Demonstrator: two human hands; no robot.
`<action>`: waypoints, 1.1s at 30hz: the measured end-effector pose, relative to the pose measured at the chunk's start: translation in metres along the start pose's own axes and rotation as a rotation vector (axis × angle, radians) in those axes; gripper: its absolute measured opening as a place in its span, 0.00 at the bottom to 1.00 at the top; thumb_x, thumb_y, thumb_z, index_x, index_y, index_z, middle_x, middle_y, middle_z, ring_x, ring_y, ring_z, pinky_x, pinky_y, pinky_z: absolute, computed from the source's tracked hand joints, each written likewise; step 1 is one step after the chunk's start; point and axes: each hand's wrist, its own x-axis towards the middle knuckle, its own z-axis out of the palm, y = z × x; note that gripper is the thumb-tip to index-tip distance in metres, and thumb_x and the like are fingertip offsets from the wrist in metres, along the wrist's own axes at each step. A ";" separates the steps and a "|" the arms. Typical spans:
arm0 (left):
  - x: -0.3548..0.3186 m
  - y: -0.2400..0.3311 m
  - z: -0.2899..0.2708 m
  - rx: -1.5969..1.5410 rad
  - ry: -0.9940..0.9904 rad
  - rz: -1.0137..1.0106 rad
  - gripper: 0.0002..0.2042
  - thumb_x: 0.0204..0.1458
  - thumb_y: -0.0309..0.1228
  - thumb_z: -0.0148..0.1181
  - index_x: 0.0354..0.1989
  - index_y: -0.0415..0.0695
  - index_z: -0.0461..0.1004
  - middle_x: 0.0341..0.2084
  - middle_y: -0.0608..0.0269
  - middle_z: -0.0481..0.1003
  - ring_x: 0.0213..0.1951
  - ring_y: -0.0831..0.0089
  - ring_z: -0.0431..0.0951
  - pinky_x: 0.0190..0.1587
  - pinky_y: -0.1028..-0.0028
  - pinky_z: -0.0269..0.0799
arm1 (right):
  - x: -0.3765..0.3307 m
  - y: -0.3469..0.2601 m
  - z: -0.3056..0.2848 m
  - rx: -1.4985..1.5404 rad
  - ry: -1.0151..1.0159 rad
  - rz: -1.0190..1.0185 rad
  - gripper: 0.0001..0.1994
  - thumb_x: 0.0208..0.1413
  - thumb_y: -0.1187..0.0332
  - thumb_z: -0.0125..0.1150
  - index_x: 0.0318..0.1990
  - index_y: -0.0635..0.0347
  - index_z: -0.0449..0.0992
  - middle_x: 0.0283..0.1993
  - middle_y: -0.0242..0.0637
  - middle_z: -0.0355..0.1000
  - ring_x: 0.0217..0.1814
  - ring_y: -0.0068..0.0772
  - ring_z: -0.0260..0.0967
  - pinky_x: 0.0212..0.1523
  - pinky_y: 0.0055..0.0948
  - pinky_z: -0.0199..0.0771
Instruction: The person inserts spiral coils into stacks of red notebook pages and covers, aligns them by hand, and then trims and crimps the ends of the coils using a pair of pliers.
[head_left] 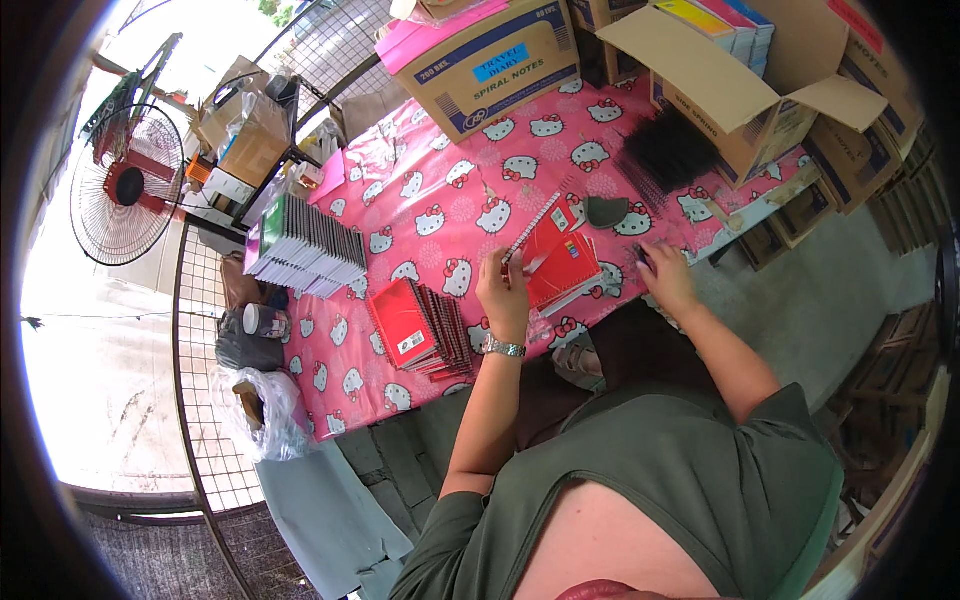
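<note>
A red notebook lies on the pink table with a spiral coil along its left edge. My left hand, with a metal watch on the wrist, is closed at the coil's lower end. More red notebooks lie fanned just below and to the right. To their right, my right hand is curled round something small and dark at its fingertips, too small to name. A dark grey curved object rests above, between the notebooks and a heap of black spiral coils.
A stack of red spiral notebooks stands left of my left arm. Farther left is a taller notebook stack. Cardboard boxes line the table's back, an open one at right. A fan stands far left.
</note>
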 end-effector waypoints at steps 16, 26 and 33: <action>-0.001 0.002 -0.005 0.016 -0.002 0.053 0.07 0.51 0.20 0.61 0.39 0.37 0.76 0.28 0.56 0.75 0.29 0.67 0.77 0.31 0.71 0.73 | 0.058 -0.159 -0.029 0.297 -0.082 -0.487 0.17 0.52 0.64 0.64 0.48 0.63 0.78 0.44 0.38 0.77 0.49 0.41 0.71 0.52 0.41 0.69; -0.016 0.023 -0.061 -0.080 0.307 0.088 0.09 0.55 0.23 0.61 0.44 0.36 0.75 0.32 0.59 0.76 0.27 0.73 0.77 0.25 0.75 0.75 | 0.046 -0.119 -0.034 0.862 -0.406 0.082 0.13 0.59 0.65 0.61 0.48 0.62 0.79 0.42 0.36 0.77 0.44 0.25 0.73 0.45 0.30 0.73; -0.032 -0.005 -0.188 0.172 0.520 -0.282 0.11 0.56 0.26 0.61 0.47 0.37 0.76 0.35 0.57 0.76 0.26 0.72 0.77 0.25 0.73 0.73 | 0.036 0.017 0.000 0.168 -0.163 0.006 0.10 0.50 0.66 0.65 0.36 0.61 0.77 0.37 0.47 0.73 0.44 0.52 0.72 0.45 0.45 0.71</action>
